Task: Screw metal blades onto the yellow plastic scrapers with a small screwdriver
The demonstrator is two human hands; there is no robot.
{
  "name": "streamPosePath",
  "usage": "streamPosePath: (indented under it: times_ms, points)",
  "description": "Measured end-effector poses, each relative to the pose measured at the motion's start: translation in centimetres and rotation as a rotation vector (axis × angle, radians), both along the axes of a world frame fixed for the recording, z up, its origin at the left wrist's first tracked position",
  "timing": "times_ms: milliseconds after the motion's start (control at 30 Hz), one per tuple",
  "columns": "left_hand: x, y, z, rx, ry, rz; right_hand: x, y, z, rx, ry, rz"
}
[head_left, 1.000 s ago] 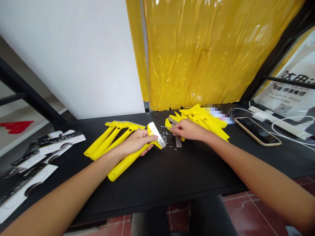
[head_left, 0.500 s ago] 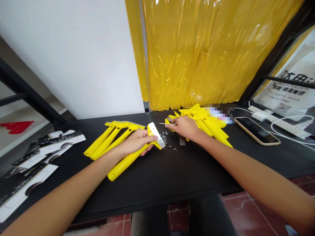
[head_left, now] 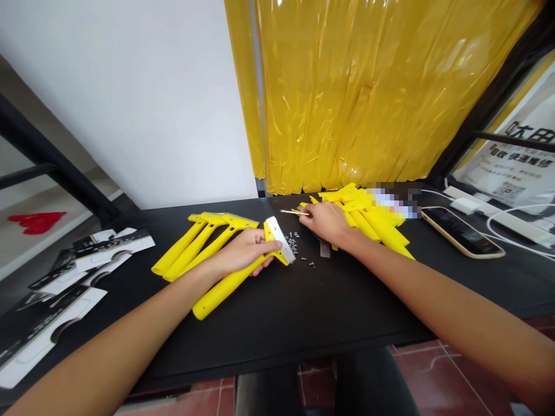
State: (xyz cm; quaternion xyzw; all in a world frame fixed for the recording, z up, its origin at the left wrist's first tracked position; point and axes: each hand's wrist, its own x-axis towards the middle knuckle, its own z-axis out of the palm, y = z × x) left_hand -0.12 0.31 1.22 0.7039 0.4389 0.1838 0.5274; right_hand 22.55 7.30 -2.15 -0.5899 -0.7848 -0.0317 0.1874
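Note:
In the head view, my left hand (head_left: 247, 252) is closed around a yellow scraper (head_left: 225, 290), near its head. A metal blade plate (head_left: 281, 239) lies along that head under my thumb. My right hand (head_left: 327, 222) grips a screwdriver (head_left: 295, 212), its thin shaft pointing left; most of the handle is hidden in the fingers. Small screws (head_left: 291, 245) lie loose on the black table between both hands. A flat metal blade (head_left: 325, 248) sits just below my right hand.
Several yellow scrapers (head_left: 184, 245) lie to the left, and a pile of yellow scraper parts (head_left: 381, 222) sits behind my right hand. A phone (head_left: 463, 231) and a white power strip (head_left: 503, 214) are at right. Printed cardboard sleeves (head_left: 82, 312) are stacked at left.
The whole view has shifted slightly, with things appearing a little further right. My right hand still has the screwdriver, whose shaft is tilted a bit differently. The left hand keeps its hold on the scraper.

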Motion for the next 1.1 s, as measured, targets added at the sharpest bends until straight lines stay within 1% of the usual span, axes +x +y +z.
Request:
streamPosePath:
  times_ms: [67, 133, 200, 233, 300, 367, 400, 533, 600, 700, 800, 900, 933, 1000, 1100]
  points:
    - [0.0, 0.0, -0.1, 0.0, -0.005, 0.0, 0.2, 0.1, 0.3, 0.072, 0.13, 0.022]
    - [-0.1, 0.1, -0.2, -0.005, -0.013, 0.003, 0.3, 0.0, 0.7, 0.126, 0.314, 0.062]
    - [-0.1, 0.1, -0.3, -0.01, -0.023, 0.005, 0.5, -0.4, 1.2, 0.098, 0.524, 0.129]
    - [-0.2, 0.2, -0.4, -0.013, -0.028, 0.003, 0.5, -0.7, 1.4, 0.04, 0.63, 0.172]
    - [-0.2, 0.3, -0.5, -0.016, -0.042, 0.002, 0.5, -1.5, 1.7, -0.142, 0.8, 0.272]
    - [-0.3, 0.4, -0.7, -0.017, -0.056, 0.015, 0.5, -2.2, 2.0, -0.33, 0.89, 0.352]
    - [-0.3, 0.5, -0.9, -0.019, -0.061, 0.026, 0.4, -2.5, 2.1, -0.396, 0.923, 0.366]
    - [-0.5, 0.8, -1.3, -0.031, -0.076, 0.071, 0.7, -2.7, 2.7, -0.548, 1.115, 0.363]
    - [-0.5, 0.8, -1.4, -0.032, -0.08, 0.075, 0.9, -2.7, 2.9, -0.636, 1.193, 0.391]
    - [-0.5, 0.7, -1.3, -0.024, -0.079, 0.054, 1.1, -2.9, 3.0, -0.76, 1.239, 0.42]
    - [-0.5, 0.7, -1.3, -0.007, -0.072, 0.048, 1.0, -3.4, 2.8, -0.875, 1.198, 0.45]
    - [-0.4, 0.7, -1.4, -0.007, -0.064, 0.05, 0.5, -3.9, 2.6, -0.904, 1.098, 0.506]
    - [-0.4, 0.7, -1.4, -0.013, -0.068, 0.049, 0.2, -4.0, 2.5, -0.89, 1.064, 0.518]
    - [-0.3, 0.7, -1.4, -0.029, -0.077, 0.052, -0.3, -4.1, 2.3, -0.818, 1.015, 0.518]
    - [-0.1, 0.6, -1.3, -0.035, -0.077, 0.058, -1.2, -4.1, 1.7, -0.632, 1.006, 0.508]
